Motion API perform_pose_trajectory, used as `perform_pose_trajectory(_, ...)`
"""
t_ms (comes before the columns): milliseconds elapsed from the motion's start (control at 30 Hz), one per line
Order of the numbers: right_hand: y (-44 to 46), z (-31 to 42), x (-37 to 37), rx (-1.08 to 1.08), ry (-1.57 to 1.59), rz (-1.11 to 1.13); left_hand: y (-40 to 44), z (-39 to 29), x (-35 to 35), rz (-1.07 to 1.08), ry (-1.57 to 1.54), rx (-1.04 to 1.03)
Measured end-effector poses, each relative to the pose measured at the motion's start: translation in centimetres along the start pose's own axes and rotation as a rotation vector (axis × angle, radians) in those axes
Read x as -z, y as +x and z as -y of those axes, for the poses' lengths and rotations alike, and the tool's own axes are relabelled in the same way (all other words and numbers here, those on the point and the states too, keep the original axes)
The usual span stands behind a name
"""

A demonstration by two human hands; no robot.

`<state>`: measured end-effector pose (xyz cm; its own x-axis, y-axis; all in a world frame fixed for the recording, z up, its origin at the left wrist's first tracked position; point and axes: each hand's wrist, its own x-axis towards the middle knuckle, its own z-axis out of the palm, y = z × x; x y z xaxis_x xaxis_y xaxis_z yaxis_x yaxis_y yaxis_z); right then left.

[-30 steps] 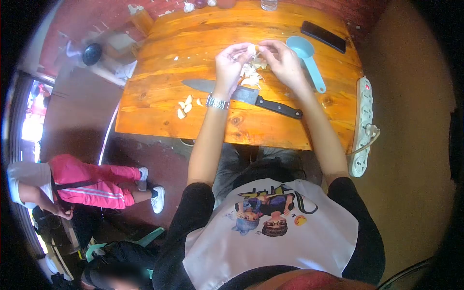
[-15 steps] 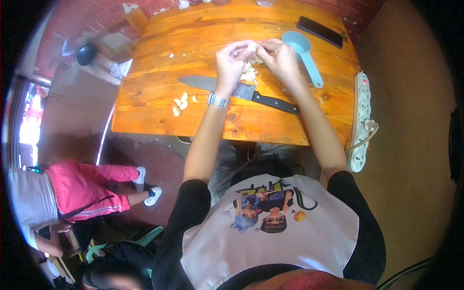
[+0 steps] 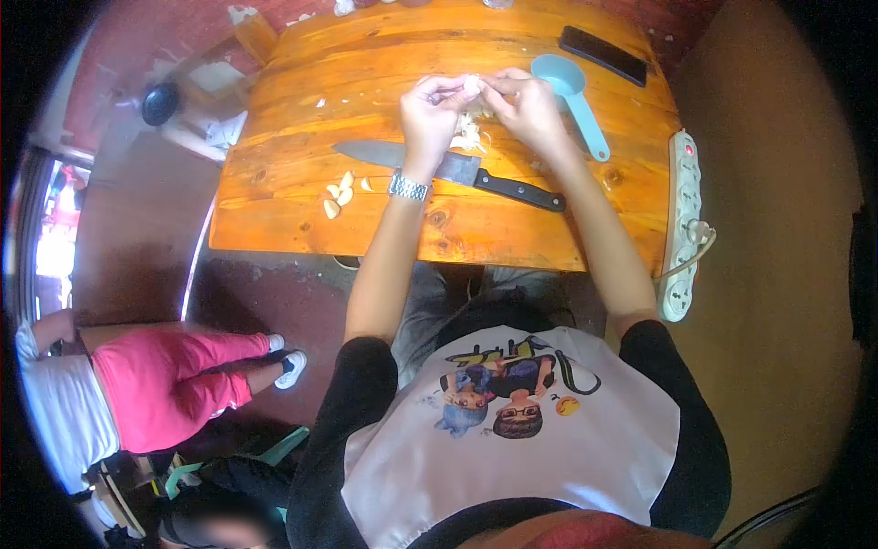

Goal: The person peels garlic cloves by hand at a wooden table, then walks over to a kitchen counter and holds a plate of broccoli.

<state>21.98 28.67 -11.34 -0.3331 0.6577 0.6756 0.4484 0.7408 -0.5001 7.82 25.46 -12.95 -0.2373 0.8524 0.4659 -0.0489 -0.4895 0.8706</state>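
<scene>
Head view: my left hand (image 3: 428, 117) has a small pale piece, looks like a garlic clove (image 3: 472, 84), pinched between thumb and fingers, above the table (image 3: 302, 229). Right hand (image 3: 532, 114) fingertips close in against its side; can't tell if they grip clove or skin.

Handling, my read: clove very light, firm but bruises under a hard squeeze; bare flesh likely slick and tacky. Skin papery, tears easily, clings to fingers. Take clove by its fat middle, light pinch, skin by a loose edge near the tip.

Peel scraps (image 3: 468, 137) lie just below the hands. Knife (image 3: 519, 190) lies flat near the left wrist, handle to the right; hold it by the black handle only. Loose cloves (image 3: 345, 196) sit left of it, small, probably prone to roll. Scoop (image 3: 560, 78) beside right hand: light, stiff plastic, I'd guess.
</scene>
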Motion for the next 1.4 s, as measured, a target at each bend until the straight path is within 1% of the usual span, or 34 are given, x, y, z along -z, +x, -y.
perform_pose_trajectory(33,-0.1,-0.1,-0.2,0.015,0.007,-0.034,-0.1,0.0,-0.1,-0.015,0.046,-0.005)
perform_pose_trajectory(133,0.0,0.2,-0.3,0.019,0.013,-0.053,-0.2,0.3,-0.3,-0.037,0.04,-0.063)
perform_pose_trajectory(233,0.1,0.6,0.0,-0.029,-0.012,0.013,0.0,0.5,-0.2,-0.02,0.028,-0.047)
perform_pose_trajectory(433,-0.1,0.8,-0.9,-0.034,0.0,-0.053,-0.1,0.2,-0.7,-0.044,-0.027,-0.06)
perform_pose_trajectory(533,-0.1,0.8,-1.1,-0.028,0.046,-0.098,-0.1,0.5,-0.5,-0.027,-0.104,-0.004)
perform_pose_trajectory(633,0.0,0.6,-0.9,-0.085,0.119,-0.076,0.3,1.5,0.4,0.046,-0.375,0.164)
perform_pose_trajectory(733,0.1,0.3,-0.7,-0.172,0.186,-0.035,0.7,1.7,1.2,0.139,-0.582,0.353)
perform_pose_trajectory(833,0.1,-0.7,-1.2,-0.287,0.302,0.001,1.1,1.9,1.6,0.182,-0.739,0.413)
perform_pose_trajectory(933,0.0,-0.8,-1.4,-0.314,0.303,0.0,1.1,1.3,1.6,0.133,-0.633,0.389)
perform_pose_trajectory(1033,0.2,0.5,-0.5,-0.423,0.324,-0.006,1.1,0.9,1.4,0.096,-0.543,0.333)
perform_pose_trajectory(1133,0.0,0.2,-0.9,-0.328,0.259,-0.045,0.6,0.7,0.8,0.117,-0.465,0.266)
perform_pose_trajectory(1233,0.0,0.9,-0.6,-0.212,0.061,-0.084,0.4,0.6,0.5,0.156,-0.274,0.19)
perform_pose_trajectory(1333,0.0,0.7,-0.9,-0.167,0.053,-0.086,0.2,0.4,0.2,0.072,-0.131,0.139)
perform_pose_trajectory(1400,0.1,1.0,-1.0,-0.178,0.076,-0.084,0.2,0.3,0.1,0.055,-0.143,0.066)
